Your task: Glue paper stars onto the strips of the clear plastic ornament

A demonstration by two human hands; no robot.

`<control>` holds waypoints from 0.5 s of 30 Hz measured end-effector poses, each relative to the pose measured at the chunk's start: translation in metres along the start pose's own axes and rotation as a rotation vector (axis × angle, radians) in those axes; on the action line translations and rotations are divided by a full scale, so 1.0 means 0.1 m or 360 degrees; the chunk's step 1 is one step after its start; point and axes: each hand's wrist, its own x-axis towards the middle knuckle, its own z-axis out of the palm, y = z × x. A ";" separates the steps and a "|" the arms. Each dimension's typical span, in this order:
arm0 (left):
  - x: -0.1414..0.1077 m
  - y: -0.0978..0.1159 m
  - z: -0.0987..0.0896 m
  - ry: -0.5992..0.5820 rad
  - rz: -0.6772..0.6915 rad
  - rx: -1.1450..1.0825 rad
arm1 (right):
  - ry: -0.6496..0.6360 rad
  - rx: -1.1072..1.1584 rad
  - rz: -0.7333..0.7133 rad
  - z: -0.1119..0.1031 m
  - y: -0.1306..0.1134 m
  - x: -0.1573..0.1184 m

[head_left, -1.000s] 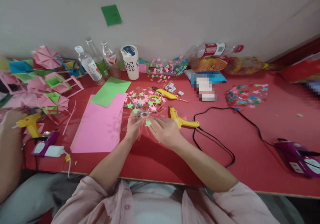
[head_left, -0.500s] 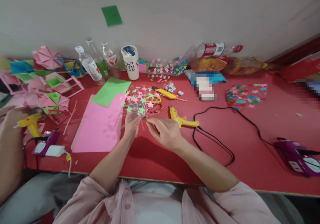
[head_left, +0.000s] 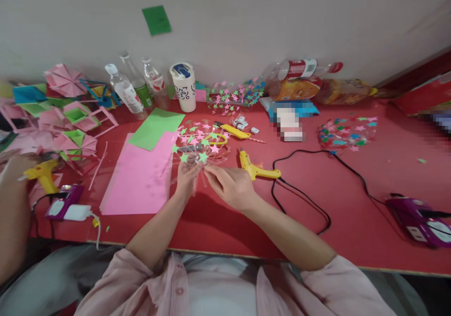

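A clear plastic piece dotted with pink and green stars (head_left: 193, 140) is held up over the red table, its far side over a pair of yellow-handled scissors (head_left: 216, 140). My left hand (head_left: 187, 177) grips its near edge. Close beside it, my right hand (head_left: 229, 184) is closed, thumb and fingertips pinched at that same edge; what exactly lies between them is too small to make out. To the right lies a yellow hot glue gun (head_left: 259, 169). A yellow box cutter (head_left: 234, 131) rests behind the plastic.
Pink sheets (head_left: 137, 180) and a green sheet (head_left: 157, 128) lie to my left. Plastic bottles (head_left: 128, 95) and a white cup (head_left: 183, 88) stand by the wall. Another person's arm (head_left: 14, 212) is at far left. A black cord (head_left: 303, 151) runs right to a purple power strip (head_left: 419, 222).
The starred plastic has shifted slightly right and tilted. My right fingertips have moved a little left, closer to my left hand.
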 end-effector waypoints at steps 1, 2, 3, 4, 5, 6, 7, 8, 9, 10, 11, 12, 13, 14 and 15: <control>0.00 0.00 0.00 -0.0013 -0.0002 0.0012 | -0.0023 -0.0003 -0.0014 0.00 0.00 -0.01; 0.00 0.00 0.00 -0.0031 -0.0005 0.0033 | -0.0050 -0.0002 -0.0024 0.00 0.00 -0.01; 0.00 0.00 -0.01 -0.0053 -0.0009 0.0059 | -0.0075 -0.0001 -0.0030 0.00 0.00 -0.01; 0.00 0.00 -0.02 -0.0076 -0.0011 0.0085 | -0.0097 -0.0001 -0.0034 0.00 0.00 -0.02; 0.00 0.00 -0.02 -0.0091 -0.0008 0.0108 | -0.0115 -0.0003 -0.0039 0.01 -0.01 -0.02; 0.01 0.00 -0.03 -0.0090 0.0003 0.0119 | -0.0126 -0.0006 -0.0048 0.01 -0.01 -0.03; 0.01 0.00 -0.04 -0.0076 0.0021 0.0118 | -0.0137 -0.0012 -0.0061 0.02 -0.01 -0.04; 0.02 0.00 -0.05 -0.0064 0.0035 0.0114 | -0.0148 -0.0018 -0.0078 0.02 -0.01 -0.04; 0.02 -0.01 -0.06 -0.0058 0.0041 0.0112 | -0.0158 -0.0024 -0.0096 0.03 -0.02 -0.05; 0.03 -0.01 -0.06 -0.0053 0.0045 0.0108 | -0.0164 -0.0028 -0.0113 0.03 -0.02 -0.05; 0.03 -0.01 -0.07 -0.0049 0.0040 0.0103 | -0.0165 -0.0029 -0.0127 0.03 -0.02 -0.05; 0.04 -0.01 -0.06 -0.0049 0.0027 0.0098 | -0.0160 -0.0026 -0.0131 0.03 -0.03 -0.05; 0.04 0.00 -0.06 -0.0052 0.0009 0.0097 | -0.0155 -0.0019 -0.0125 0.02 -0.03 -0.04; 0.04 0.00 -0.05 -0.0057 -0.0011 0.0099 | -0.0145 -0.0009 -0.0112 0.01 -0.03 -0.04; 0.03 0.01 -0.05 -0.0054 -0.0027 0.0098 | -0.0132 0.0001 -0.0091 0.00 -0.02 -0.03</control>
